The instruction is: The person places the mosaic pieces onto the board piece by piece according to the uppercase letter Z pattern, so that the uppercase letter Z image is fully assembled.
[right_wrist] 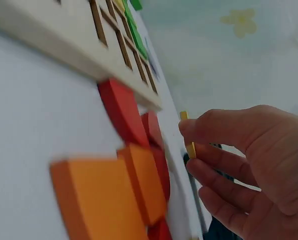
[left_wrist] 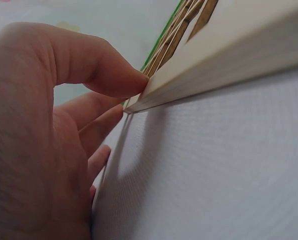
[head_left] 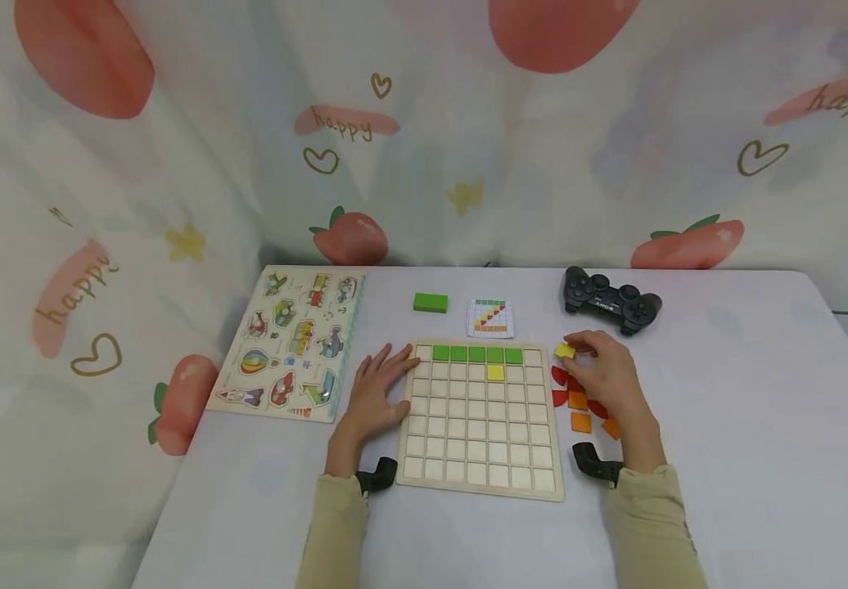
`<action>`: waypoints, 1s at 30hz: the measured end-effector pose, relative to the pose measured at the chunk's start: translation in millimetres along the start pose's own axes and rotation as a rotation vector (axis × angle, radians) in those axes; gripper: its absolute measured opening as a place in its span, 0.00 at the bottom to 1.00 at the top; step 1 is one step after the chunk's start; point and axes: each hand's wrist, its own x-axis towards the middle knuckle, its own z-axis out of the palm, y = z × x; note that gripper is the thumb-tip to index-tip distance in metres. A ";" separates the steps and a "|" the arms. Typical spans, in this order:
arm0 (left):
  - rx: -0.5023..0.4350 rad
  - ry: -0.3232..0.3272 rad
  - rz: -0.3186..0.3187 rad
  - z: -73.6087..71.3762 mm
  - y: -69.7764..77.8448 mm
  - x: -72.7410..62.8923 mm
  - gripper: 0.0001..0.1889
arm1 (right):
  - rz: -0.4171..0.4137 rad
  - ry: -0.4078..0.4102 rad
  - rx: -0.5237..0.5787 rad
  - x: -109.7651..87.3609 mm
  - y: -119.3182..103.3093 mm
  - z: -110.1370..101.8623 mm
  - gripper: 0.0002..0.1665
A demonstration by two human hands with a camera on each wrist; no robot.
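Note:
A square wooden grid board [head_left: 477, 425] lies on the table, with a row of green tiles [head_left: 477, 354] along its far end and one yellow tile [head_left: 495, 373] below them. My left hand [head_left: 376, 397] rests at the board's left edge, fingers extended; in the left wrist view the thumb [left_wrist: 121, 82] touches the rim. Between thumb and fingers, my right hand [head_left: 604, 372] pinches a yellow square tile [head_left: 564, 350], just past the board's right edge. Under and beside that hand lie several orange square tiles [head_left: 581, 422] and red rounded pieces [head_left: 559, 398].
A small pattern card [head_left: 490, 318] lies behind the board, with a green block [head_left: 430, 303] to its left. The black game controller [head_left: 611, 299] is at the back right. To the left lies a picture puzzle board [head_left: 287, 343]. A printed curtain [head_left: 468, 147] hangs behind the table.

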 end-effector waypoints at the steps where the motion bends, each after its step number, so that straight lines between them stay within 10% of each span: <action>1: 0.001 -0.004 -0.001 1.0 -0.1 -1.2 0.39 | -0.019 -0.008 0.013 -0.5 -2.7 2.3 0.21; 15: 0.002 0.003 -0.002 -0.3 -1.3 -0.8 0.38 | -0.304 -0.202 0.056 0.5 -63.3 47.8 0.19; 30: 0.008 -0.021 -0.041 0.2 1.2 0.4 0.39 | -0.305 -0.326 -0.003 -4.5 -71.3 66.3 0.22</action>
